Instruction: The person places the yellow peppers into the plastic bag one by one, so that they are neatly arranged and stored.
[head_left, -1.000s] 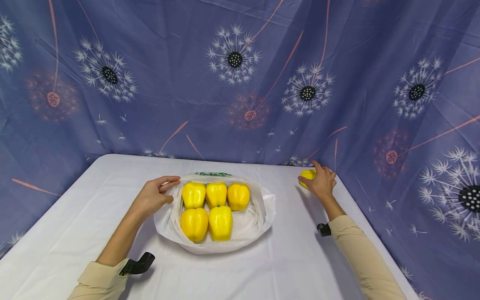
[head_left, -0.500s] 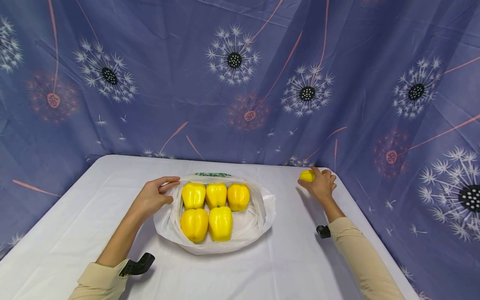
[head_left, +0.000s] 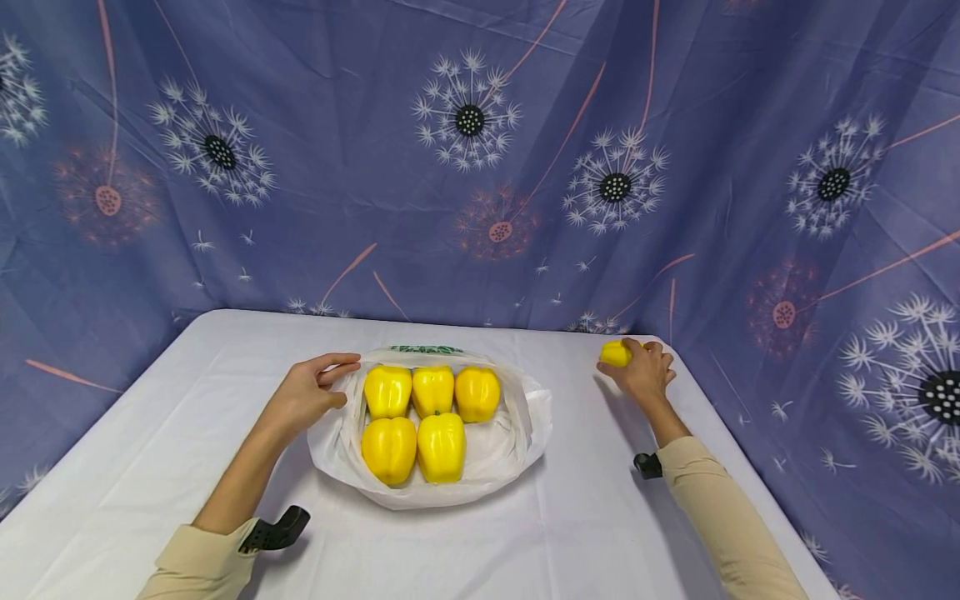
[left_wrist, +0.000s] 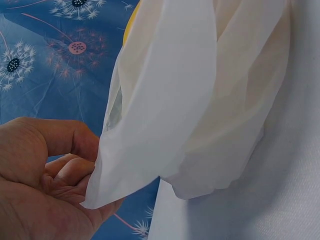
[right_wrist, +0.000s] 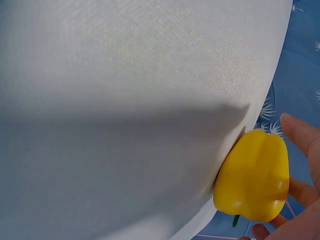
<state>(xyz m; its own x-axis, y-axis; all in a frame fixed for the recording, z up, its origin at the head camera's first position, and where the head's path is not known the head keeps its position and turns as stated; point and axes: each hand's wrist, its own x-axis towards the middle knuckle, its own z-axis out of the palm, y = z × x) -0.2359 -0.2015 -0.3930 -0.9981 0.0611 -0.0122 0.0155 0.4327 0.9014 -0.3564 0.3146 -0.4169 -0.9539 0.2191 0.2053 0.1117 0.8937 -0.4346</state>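
Note:
My left hand point(head_left: 303, 396) stays at the left rim of a white plastic bag point(head_left: 528, 408). Its long fingers reach the rim, with the thumb apart from them. In the left wrist view, a flap of the bag point(left_wrist: 165, 110) covers the fingertips of the left hand point(left_wrist: 55, 170). At the table's far right corner, my right hand point(head_left: 645, 367) has its fingers curled round a yellow bell pepper point(head_left: 615, 353). In the right wrist view, that pepper point(right_wrist: 255, 177) shows a green stem, and the thumb tip of the right hand point(right_wrist: 305, 185) shows a small gap to it.
Several yellow bell peppers point(head_left: 441, 447) sit in two rows inside the bag, with a bare patch at the front right. A white cloth covers the table point(head_left: 592, 517). A blue dandelion-print curtain point(head_left: 360, 183) hangs along the back and sides.
The right hand's raised fingers have come down and curled closer to the pepper. Left hand, bag and the peppers in it have not moved.

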